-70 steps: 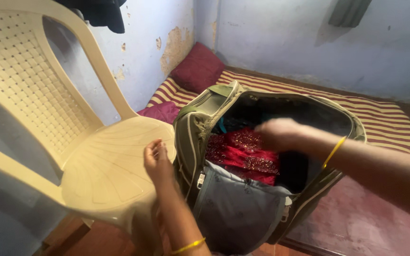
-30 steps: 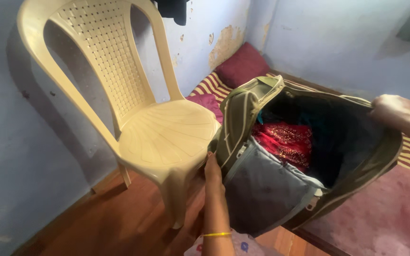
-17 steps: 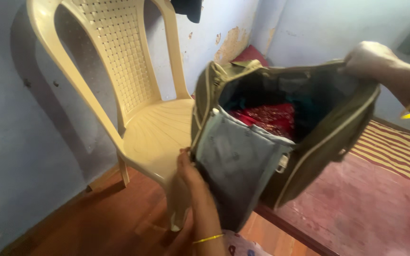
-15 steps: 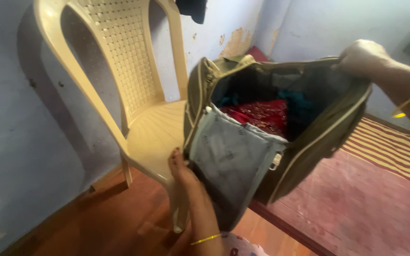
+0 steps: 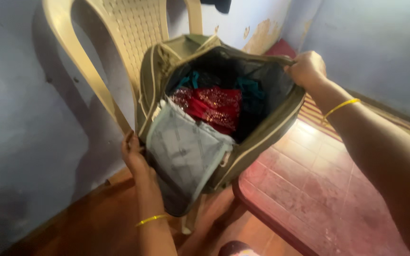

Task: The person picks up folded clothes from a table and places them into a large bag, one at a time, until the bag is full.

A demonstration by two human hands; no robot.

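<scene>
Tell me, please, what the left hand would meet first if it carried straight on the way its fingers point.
The left hand points up along the olive bag and already touches its side. Going on, it would probably meet the cream plastic chair, though depth is unclear.

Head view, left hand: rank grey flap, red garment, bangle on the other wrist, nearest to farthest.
From the left hand, gripping the bag's lower left edge:
1. Grey flap: right beside the hand, hanging down the bag's front.
2. Red garment: inside the open bag, up and to the right.
3. Yellow bangle: on the right wrist, far right, past the bag's rim.
</scene>
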